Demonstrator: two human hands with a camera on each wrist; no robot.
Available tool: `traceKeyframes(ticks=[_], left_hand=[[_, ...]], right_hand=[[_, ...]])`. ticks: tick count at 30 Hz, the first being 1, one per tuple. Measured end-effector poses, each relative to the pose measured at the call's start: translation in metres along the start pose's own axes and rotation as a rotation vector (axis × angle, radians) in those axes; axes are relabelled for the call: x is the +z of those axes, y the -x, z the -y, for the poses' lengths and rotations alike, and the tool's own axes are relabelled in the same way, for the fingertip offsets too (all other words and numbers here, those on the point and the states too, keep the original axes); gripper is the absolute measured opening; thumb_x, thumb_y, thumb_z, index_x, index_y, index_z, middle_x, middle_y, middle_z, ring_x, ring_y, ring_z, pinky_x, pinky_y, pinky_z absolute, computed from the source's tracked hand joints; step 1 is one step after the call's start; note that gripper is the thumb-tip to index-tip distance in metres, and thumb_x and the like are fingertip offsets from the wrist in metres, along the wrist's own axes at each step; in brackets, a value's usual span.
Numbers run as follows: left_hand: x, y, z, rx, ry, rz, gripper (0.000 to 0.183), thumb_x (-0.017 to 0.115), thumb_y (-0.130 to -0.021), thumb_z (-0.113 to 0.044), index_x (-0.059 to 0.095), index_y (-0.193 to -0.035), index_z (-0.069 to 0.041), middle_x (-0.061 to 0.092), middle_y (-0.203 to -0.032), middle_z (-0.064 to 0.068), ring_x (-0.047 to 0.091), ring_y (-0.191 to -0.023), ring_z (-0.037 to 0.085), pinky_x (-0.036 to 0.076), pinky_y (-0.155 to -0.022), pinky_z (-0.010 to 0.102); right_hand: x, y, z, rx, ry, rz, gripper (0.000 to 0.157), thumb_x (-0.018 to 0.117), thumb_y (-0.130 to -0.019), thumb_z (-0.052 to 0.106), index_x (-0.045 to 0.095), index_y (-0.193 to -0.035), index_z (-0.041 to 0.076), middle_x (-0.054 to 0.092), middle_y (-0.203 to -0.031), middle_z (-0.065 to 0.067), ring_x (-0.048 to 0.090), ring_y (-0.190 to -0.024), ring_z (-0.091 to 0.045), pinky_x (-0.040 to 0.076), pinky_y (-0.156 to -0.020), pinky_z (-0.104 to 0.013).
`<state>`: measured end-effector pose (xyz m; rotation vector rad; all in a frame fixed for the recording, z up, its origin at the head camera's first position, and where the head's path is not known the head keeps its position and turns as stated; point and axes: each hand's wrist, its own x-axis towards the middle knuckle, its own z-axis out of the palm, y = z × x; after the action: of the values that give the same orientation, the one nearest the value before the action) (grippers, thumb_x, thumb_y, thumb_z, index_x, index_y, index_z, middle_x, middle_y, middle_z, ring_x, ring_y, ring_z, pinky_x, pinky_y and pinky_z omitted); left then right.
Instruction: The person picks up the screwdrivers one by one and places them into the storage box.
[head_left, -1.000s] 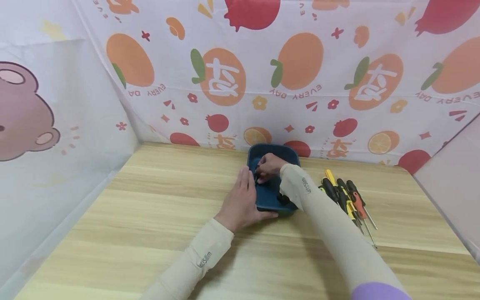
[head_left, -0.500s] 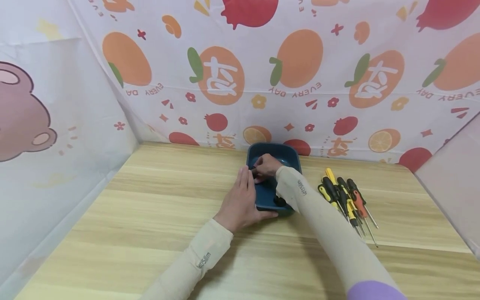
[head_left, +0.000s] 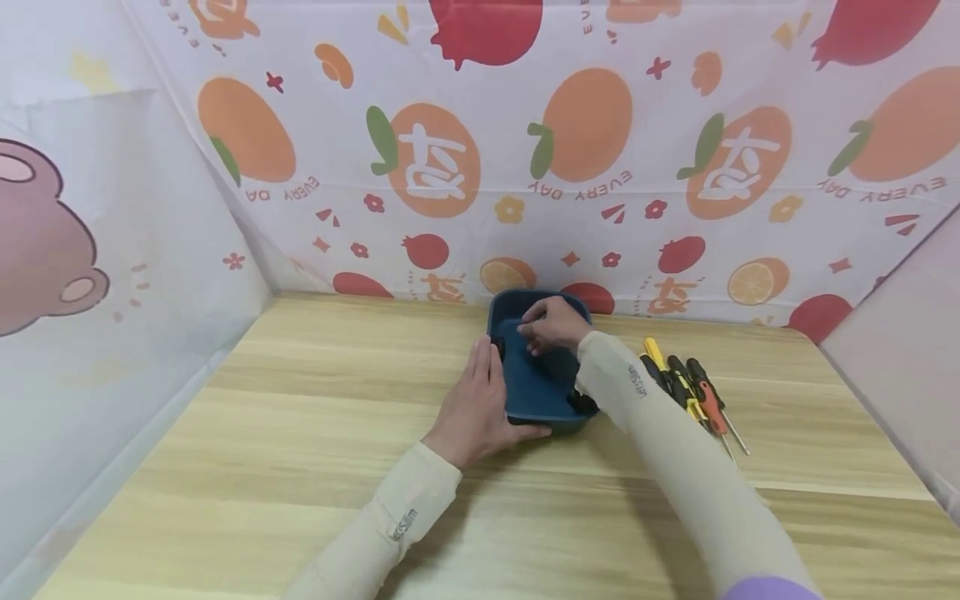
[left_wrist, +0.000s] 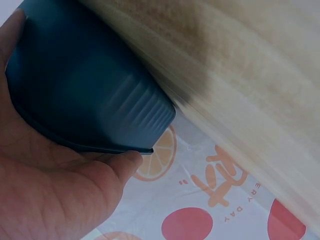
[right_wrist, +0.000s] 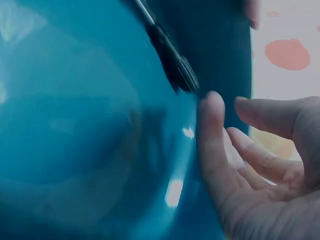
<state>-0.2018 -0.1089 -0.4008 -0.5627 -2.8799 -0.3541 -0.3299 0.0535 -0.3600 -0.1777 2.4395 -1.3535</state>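
A dark blue plastic bin [head_left: 536, 392] stands on the table by the back wall. My left hand [head_left: 472, 408] holds its near left corner, with fingers along the left side and thumb at the front. In the left wrist view, that hand's fingertips lie at the rim. Over the bin's inside is my right hand [head_left: 553, 323], its fingers loosely bent, with nothing between thumb and fingertips. A black-handled screwdriver [right_wrist: 175, 62] lies in the bin against a side wall, just beyond the right fingertips. In the head view only its dark handle end shows beside the left fingers.
Right of the bin, several screwdrivers [head_left: 697, 392] with black, yellow and orange handles lie in a pile on the wooden table [head_left: 300, 433], partly behind the right forearm. A fruit-print cloth [head_left: 510, 167] hangs directly behind the bin.
My right hand has let go of the screwdriver at the bin's left side and moved slightly right and up. The left hand keeps its place on the bin.
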Motion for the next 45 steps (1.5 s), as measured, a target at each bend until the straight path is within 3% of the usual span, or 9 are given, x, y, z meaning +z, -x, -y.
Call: traceKeyframes(ticks=[4, 7, 15, 23, 29, 35, 40, 45], left_hand=[[0.001, 0.001, 0.000, 0.011, -0.011, -0.029, 0.134, 0.069, -0.070, -0.083, 0.028, -0.151, 0.016, 0.025, -0.160, 0.031, 0.025, -0.149, 0.043, 0.036, -0.115, 0.043], [0.002, 0.000, 0.000, 0.022, -0.013, -0.054, 0.135, 0.071, -0.069, -0.082, 0.027, -0.151, 0.016, 0.026, -0.159, 0.032, 0.027, -0.148, 0.043, 0.037, -0.115, 0.043], [0.001, -0.001, 0.000, -0.014, 0.017, -0.022, 0.136, 0.072, -0.069, -0.081, 0.025, -0.153, 0.015, 0.022, -0.162, 0.030, 0.024, -0.150, 0.042, 0.038, -0.114, 0.044], [0.003, 0.000, 0.000, 0.000, -0.008, -0.041, 0.135, 0.071, -0.069, -0.082, 0.027, -0.151, 0.017, 0.024, -0.160, 0.031, 0.024, -0.150, 0.043, 0.037, -0.115, 0.044], [0.005, 0.000, -0.001, 0.019, -0.026, -0.058, 0.135, 0.071, -0.069, -0.082, 0.028, -0.150, 0.017, 0.024, -0.160, 0.032, 0.024, -0.149, 0.044, 0.036, -0.115, 0.044], [0.006, 0.001, 0.000, 0.014, -0.022, -0.050, 0.136, 0.070, -0.069, -0.082, 0.026, -0.151, 0.017, 0.022, -0.161, 0.032, 0.022, -0.150, 0.044, 0.035, -0.116, 0.044], [0.006, 0.002, 0.000, 0.013, -0.026, -0.058, 0.135, 0.071, -0.069, -0.082, 0.028, -0.150, 0.017, 0.024, -0.160, 0.032, 0.023, -0.150, 0.044, 0.035, -0.116, 0.043], [0.007, 0.003, 0.000, 0.017, -0.022, -0.055, 0.135, 0.070, -0.069, -0.082, 0.028, -0.151, 0.017, 0.023, -0.160, 0.032, 0.022, -0.150, 0.043, 0.034, -0.117, 0.043]], right_hand=[[-0.024, 0.015, -0.004, -0.146, 0.120, -0.103, 0.027, 0.066, -0.099, 0.014, 0.065, -0.120, -0.003, 0.070, -0.105, -0.025, 0.072, -0.083, -0.034, 0.063, -0.070, -0.034], [-0.046, 0.026, -0.009, -0.209, 0.194, -0.163, 0.027, 0.064, -0.101, 0.016, 0.066, -0.121, -0.002, 0.070, -0.108, -0.026, 0.071, -0.086, -0.037, 0.062, -0.071, -0.038], [-0.100, 0.053, -0.035, -0.240, 0.249, -0.262, 0.031, 0.062, -0.102, 0.018, 0.065, -0.122, -0.005, 0.070, -0.108, -0.025, 0.071, -0.081, -0.029, 0.063, -0.071, -0.039], [-0.140, 0.084, -0.079, -0.211, 0.515, -0.389, 0.030, 0.060, -0.101, 0.017, 0.067, -0.118, -0.007, 0.069, -0.109, -0.026, 0.066, -0.097, -0.039, 0.056, -0.081, -0.053], [-0.157, 0.098, -0.119, -0.159, 0.620, -0.368, 0.034, 0.059, -0.099, 0.013, 0.065, -0.117, -0.015, 0.068, -0.107, -0.033, 0.066, -0.095, -0.045, 0.056, -0.080, -0.059], [-0.165, 0.105, -0.150, -0.086, 0.671, -0.286, 0.035, 0.060, -0.097, 0.012, 0.064, -0.114, -0.019, 0.066, -0.107, -0.037, 0.065, -0.097, -0.050, 0.055, -0.082, -0.061], [-0.165, 0.107, -0.163, -0.010, 0.640, -0.224, 0.036, 0.062, -0.099, 0.017, 0.067, -0.112, -0.016, 0.068, -0.106, -0.034, 0.066, -0.096, -0.048, 0.056, -0.080, -0.059], [-0.165, 0.108, -0.172, 0.004, 0.588, -0.179, 0.034, 0.061, -0.100, 0.019, 0.072, -0.107, -0.013, 0.071, -0.103, -0.028, 0.067, -0.096, -0.044, 0.055, -0.083, -0.057]])
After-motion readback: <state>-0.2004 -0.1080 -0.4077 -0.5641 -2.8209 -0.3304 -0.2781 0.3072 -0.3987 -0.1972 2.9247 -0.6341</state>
